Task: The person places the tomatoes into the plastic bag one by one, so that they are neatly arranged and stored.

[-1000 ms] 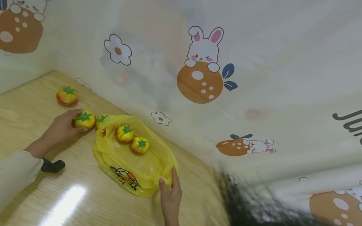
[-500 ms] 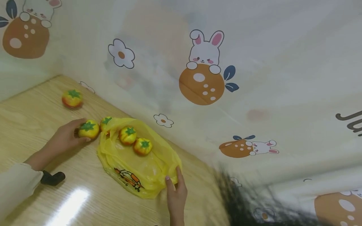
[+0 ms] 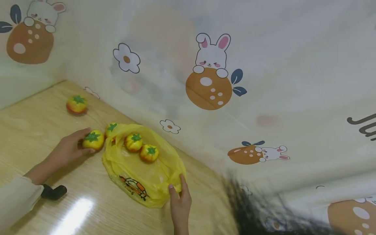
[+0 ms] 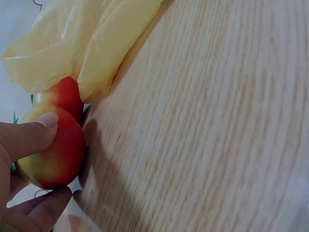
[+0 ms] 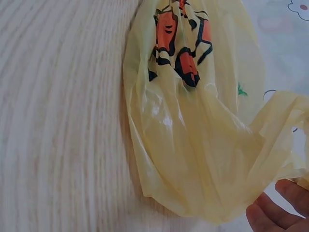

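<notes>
My left hand [image 3: 69, 147] grips a yellow-red tomato [image 3: 93, 140] with a green star-shaped top, thumb on the near side and fingers on the far side. In the left wrist view this tomato [image 4: 55, 150] is close over the wood, right beside another tomato [image 4: 65, 96] partly under the plastic. That other tomato [image 3: 110, 128] is at the left end of a yellow plastic bag [image 3: 138, 176]. Two more tomatoes, a left one [image 3: 133, 142] and a right one [image 3: 149, 153], lie in the bag's open mouth. My right hand [image 3: 180, 202] pinches the bag's right edge between thumb and fingers.
One tomato [image 3: 77, 104] stands apart near the back corner of the wooden table [image 3: 35, 130]. A wall covering [image 3: 164, 81] printed with rabbits and flowers rises behind the table. A dark strap end [image 3: 54, 192] sticks out at my left cuff. Dark blurred strands [image 3: 249, 209] hang at the lower right.
My left hand has brought its tomato slightly nearer to me and lower in view, beside the bag's left end. My right hand keeps its place at the bag. The head view has shifted slightly.
</notes>
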{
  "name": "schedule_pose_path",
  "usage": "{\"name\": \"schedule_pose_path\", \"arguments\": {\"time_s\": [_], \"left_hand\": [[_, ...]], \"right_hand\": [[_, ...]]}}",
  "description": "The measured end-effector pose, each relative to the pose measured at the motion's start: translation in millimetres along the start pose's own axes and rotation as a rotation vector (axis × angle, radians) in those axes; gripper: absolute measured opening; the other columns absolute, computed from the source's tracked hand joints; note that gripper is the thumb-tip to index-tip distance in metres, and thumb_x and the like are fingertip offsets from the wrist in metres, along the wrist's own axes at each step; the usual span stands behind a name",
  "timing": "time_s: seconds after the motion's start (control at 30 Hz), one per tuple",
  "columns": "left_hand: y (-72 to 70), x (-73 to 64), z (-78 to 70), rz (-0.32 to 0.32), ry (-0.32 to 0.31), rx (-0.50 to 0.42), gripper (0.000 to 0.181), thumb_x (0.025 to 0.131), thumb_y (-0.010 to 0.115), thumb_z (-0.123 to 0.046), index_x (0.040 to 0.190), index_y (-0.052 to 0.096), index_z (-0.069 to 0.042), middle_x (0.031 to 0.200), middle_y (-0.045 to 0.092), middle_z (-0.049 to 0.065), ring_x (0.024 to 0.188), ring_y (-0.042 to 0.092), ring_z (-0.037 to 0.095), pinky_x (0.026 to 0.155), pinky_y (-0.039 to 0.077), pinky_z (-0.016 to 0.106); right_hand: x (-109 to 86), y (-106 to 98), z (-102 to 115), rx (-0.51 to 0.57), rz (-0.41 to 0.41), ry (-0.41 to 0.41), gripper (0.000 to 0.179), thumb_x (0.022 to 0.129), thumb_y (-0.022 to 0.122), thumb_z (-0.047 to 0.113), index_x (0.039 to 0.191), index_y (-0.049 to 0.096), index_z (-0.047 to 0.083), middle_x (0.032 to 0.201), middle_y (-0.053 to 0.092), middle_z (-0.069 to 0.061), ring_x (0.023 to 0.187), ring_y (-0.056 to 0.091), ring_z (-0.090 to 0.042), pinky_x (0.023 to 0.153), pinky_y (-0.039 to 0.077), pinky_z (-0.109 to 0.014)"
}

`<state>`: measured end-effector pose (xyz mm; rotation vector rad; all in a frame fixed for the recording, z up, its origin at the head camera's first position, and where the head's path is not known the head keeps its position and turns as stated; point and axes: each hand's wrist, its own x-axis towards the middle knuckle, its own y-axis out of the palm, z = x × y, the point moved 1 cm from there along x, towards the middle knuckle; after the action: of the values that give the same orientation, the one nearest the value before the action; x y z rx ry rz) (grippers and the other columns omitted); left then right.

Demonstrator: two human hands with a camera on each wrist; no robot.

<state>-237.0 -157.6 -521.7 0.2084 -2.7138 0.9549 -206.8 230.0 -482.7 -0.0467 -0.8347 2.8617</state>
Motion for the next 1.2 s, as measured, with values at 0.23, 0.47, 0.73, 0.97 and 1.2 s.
{"name": "schedule_pose_path", "arguments": {"time_s": [0.23,0.47,0.73,0.97,1.2], "left_hand": [[-3.6,1.9,2.4,0.037,-0.017,0.021,0.072,0.073,0.078,-0.018,0.129,0.042,0.01,0.126,0.047,0.035,0.106,0.051,0.05,0.085,0.043,0.058],[-18.3,9.8,0.5,0.099,-0.07,-0.007,0.075,0.074,0.077,-0.027,0.131,0.043,0.007,0.124,0.048,0.036,0.094,0.059,0.049,0.072,0.052,0.048],[-20.6,14.9,-19.1,0.034,-0.058,-0.007,0.076,0.075,0.076,-0.029,0.133,0.04,0.005,0.126,0.047,0.033,0.093,0.058,0.046,0.073,0.049,0.054],[-25.1,19.2,-34.0,-0.045,-0.07,-0.056,0.074,0.076,0.076,-0.019,0.134,0.038,0.006,0.132,0.042,0.032,0.098,0.055,0.049,0.079,0.046,0.057],[-25.1,26.5,-44.3,-0.13,-0.015,-0.075,0.07,0.074,0.077,-0.02,0.131,0.044,0.004,0.129,0.047,0.03,0.095,0.059,0.045,0.071,0.052,0.021]], "right_hand": [[-4.0,-1,4,0.035,0.015,-0.026,0.059,0.087,0.061,0.034,0.14,0.039,0.019,0.144,0.039,-0.01,0.131,0.038,-0.03,0.102,0.037,-0.05],[-7.5,2,3,0.003,0.029,0.013,0.06,0.086,0.061,0.036,0.14,0.039,0.022,0.146,0.036,-0.011,0.133,0.035,-0.033,0.102,0.035,-0.054],[-10.2,-2,5,0.012,0.033,-0.018,0.059,0.087,0.06,0.034,0.14,0.039,0.019,0.144,0.038,-0.011,0.13,0.04,-0.032,0.098,0.041,-0.05],[-11.0,-3,6,0.004,0.033,0.012,0.061,0.086,0.061,0.04,0.14,0.039,0.022,0.144,0.04,-0.009,0.127,0.043,-0.03,0.097,0.043,-0.048],[-10.3,-1,5,0.017,0.034,0.006,0.06,0.087,0.061,0.034,0.14,0.038,0.021,0.145,0.038,-0.009,0.129,0.041,-0.031,0.098,0.042,-0.049]]}}
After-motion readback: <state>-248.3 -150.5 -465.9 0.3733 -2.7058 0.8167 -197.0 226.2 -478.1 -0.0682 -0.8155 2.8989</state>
